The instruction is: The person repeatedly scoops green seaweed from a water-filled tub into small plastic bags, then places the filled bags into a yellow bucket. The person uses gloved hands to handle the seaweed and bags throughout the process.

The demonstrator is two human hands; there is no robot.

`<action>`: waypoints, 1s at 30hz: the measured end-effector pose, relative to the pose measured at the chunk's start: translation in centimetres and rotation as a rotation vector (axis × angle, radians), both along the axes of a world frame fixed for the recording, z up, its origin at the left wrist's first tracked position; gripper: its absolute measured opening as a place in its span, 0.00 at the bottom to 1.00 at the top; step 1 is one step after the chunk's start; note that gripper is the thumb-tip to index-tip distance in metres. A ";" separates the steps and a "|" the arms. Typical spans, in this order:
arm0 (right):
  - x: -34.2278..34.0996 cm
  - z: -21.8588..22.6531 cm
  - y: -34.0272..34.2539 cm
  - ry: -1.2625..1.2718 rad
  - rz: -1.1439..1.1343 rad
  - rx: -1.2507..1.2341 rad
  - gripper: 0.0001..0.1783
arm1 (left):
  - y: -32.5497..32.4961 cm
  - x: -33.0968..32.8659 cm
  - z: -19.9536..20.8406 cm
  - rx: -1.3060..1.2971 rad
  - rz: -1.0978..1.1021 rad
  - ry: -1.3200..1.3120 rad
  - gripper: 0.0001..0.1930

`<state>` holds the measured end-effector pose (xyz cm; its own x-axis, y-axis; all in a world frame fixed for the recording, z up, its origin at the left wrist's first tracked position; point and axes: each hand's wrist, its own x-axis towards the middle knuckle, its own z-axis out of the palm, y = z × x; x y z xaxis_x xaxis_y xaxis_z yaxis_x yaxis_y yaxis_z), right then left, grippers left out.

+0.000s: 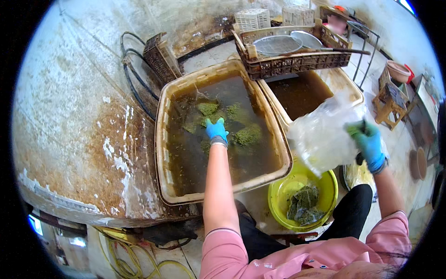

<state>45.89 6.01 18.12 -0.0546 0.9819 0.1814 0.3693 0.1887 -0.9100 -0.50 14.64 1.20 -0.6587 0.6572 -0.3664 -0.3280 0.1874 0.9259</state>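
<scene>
My left hand [217, 130], in a blue glove with green-stained fingertips, reaches over the large pale tub [161, 153] of murky brown water. Its fingers are spread at a clump of green, moss-like plant matter. Around it float other clumps, among them a green clump [247, 134] to the right and a smaller green clump [207, 108] beyond. Out to the right, my right hand [366, 139], gloved likewise, is closed on a clear plastic bag [320, 135]. The bag hangs above the yellow-green basin [274, 204], which holds dark green wet matter [304, 204].
A second tub [346, 83] of brown water adjoins the first. Across it rests a brown crate [297, 63] with round sieves [278, 44]. Black hose [132, 76] hangs by the stained wall at left. A wooden stool [390, 104] stands at right; a person [335, 25] is far behind.
</scene>
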 end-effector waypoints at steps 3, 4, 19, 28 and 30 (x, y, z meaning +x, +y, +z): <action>10.5 -1.2 1.0 -0.107 -0.314 0.041 0.08 | -2.4 4.5 -0.6 0.150 -0.247 0.418 0.29; 13.6 -2.4 1.4 -0.030 -0.417 0.100 0.09 | -3.5 6.8 -0.9 0.209 -0.362 0.538 0.27; 39.5 -26.5 -1.0 -0.239 -1.177 -0.478 0.23 | -12.8 19.6 -3.2 0.049 -0.474 1.156 0.13; 36.1 -25.9 -1.4 -0.801 -0.798 0.004 0.34 | -13.3 18.5 -4.7 -0.028 -0.438 1.130 0.13; 35.8 -27.0 0.4 -0.764 -0.738 -0.032 0.35 | -13.1 18.4 -4.9 -0.033 -0.441 1.150 0.12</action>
<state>81.71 6.39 -8.88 0.4683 0.8219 0.3244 0.8580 -0.3353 -0.3891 17.93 1.57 -3.66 -0.3333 0.9065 0.2593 0.7720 0.1045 0.6270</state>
